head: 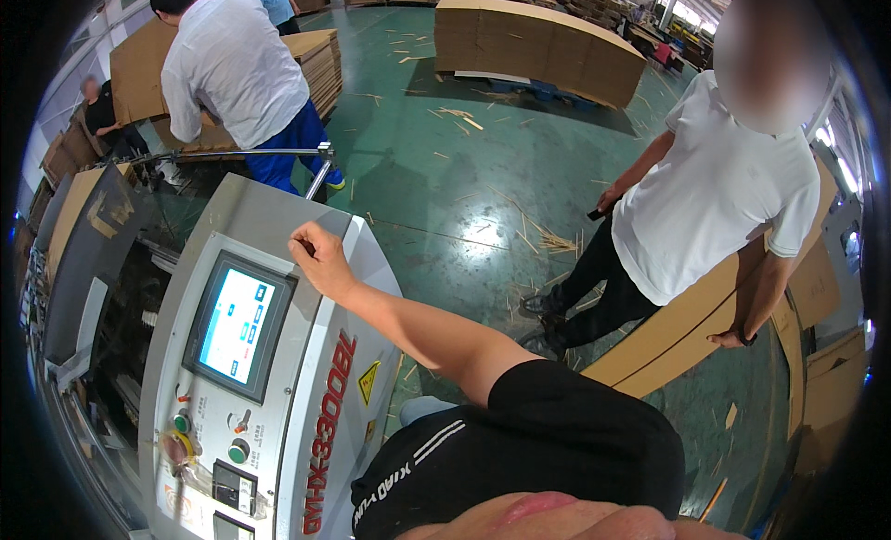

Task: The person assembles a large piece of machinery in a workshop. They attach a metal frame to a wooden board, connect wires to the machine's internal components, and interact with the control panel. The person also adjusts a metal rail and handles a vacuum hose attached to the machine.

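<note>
Over the top corner of a grey machine's control cabinet [306, 219], my right hand [317, 253] is loosely curled, with no object visible in it. Whether it touches the metal cannot be told. Just below it in the picture is a lit touchscreen [233, 324] in a dark frame. Further down the panel are a green push button [239, 451], an orange-tipped selector switch [242, 423], another green button [182, 421] and a red button with a yellow ring [177, 448]. My left hand is out of view.
A person in a white shirt [724, 192] stands at right beside cardboard sheets [668, 331]. Another person [237, 66] bends over cardboard at upper left. A metal rail [243, 152] crosses behind the cabinet. A cardboard stack [529, 45] stands beyond floor scraps [557, 242].
</note>
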A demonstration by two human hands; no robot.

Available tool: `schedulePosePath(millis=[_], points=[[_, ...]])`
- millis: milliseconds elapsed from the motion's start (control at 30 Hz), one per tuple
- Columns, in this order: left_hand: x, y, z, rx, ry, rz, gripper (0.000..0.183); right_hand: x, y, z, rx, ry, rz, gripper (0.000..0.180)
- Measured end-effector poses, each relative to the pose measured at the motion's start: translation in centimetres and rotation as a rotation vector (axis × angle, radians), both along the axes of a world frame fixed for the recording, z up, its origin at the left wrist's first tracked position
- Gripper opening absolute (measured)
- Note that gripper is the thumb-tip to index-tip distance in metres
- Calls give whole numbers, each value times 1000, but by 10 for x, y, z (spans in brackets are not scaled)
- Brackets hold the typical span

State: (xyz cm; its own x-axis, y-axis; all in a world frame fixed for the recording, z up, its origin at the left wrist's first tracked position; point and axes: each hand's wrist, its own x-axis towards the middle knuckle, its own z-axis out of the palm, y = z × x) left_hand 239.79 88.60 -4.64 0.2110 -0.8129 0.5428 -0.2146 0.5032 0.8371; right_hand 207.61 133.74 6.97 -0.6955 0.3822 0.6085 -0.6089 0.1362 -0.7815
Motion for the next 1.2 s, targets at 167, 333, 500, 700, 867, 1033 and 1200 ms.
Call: schedulePosePath(millis=[167,333,500,700,867,1033,1200], points=[[1,-2,2,2,15,-29,52,1,4,3,-8,8,3,10],[40,-29,2,-1,-7,65,52,-9,-10,-5,22,6,-6,8],[93,-79,-11,-1,-53,418,51,-1,9,-5,139,-108,-112,9],[110,-49,25,126,144,332,57,-2,-2,-12,-36,-173,126,10],[100,-33,29,34,288,208,57,-8,3,-13,-15,-110,185,9],[100,-43,17,75,-42,389,56,-21,10,-13,101,-102,98,29],[124,-77,4,49,56,396,58,-84,15,103,384,-40,-22,59]])
